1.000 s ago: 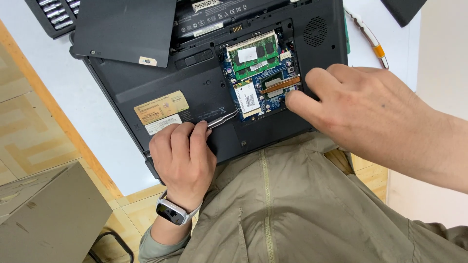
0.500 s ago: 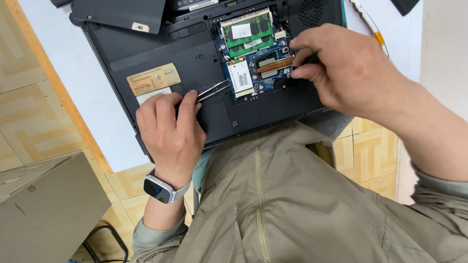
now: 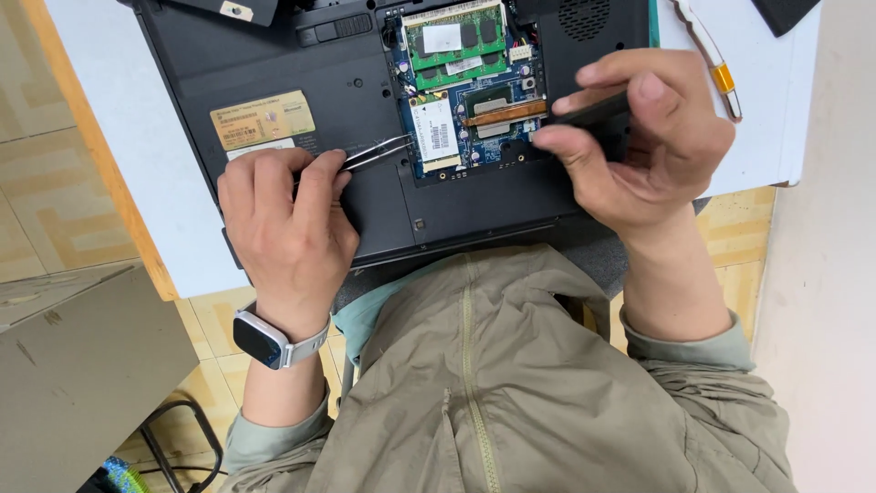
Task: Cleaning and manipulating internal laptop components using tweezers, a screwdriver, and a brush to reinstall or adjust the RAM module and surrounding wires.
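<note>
A black laptop (image 3: pixel 274 64) lies bottom-up on the white table, its service bay open. Inside the bay show a green memory module (image 3: pixel 453 41), a small white-labelled card (image 3: pixel 436 135) and a copper strip (image 3: pixel 504 112). My left hand (image 3: pixel 287 228) grips metal tweezers (image 3: pixel 374 152), whose tips rest at the left edge of the white card. My right hand (image 3: pixel 639 137) hovers over the bay's right side and pinches a small black piece (image 3: pixel 593 108) between thumb and fingers.
A screwdriver with an orange band (image 3: pixel 716 64) lies on the white table (image 3: pixel 137 146) to the right of the laptop. A detached black cover (image 3: pixel 228 9) sits at the top left. A grey box (image 3: pixel 82 383) stands on the tiled floor, lower left.
My right hand has lifted from the bay's right edge and now pinches a small black piece above it. The left hand keeps the tweezers at the white card. The view has shifted.
</note>
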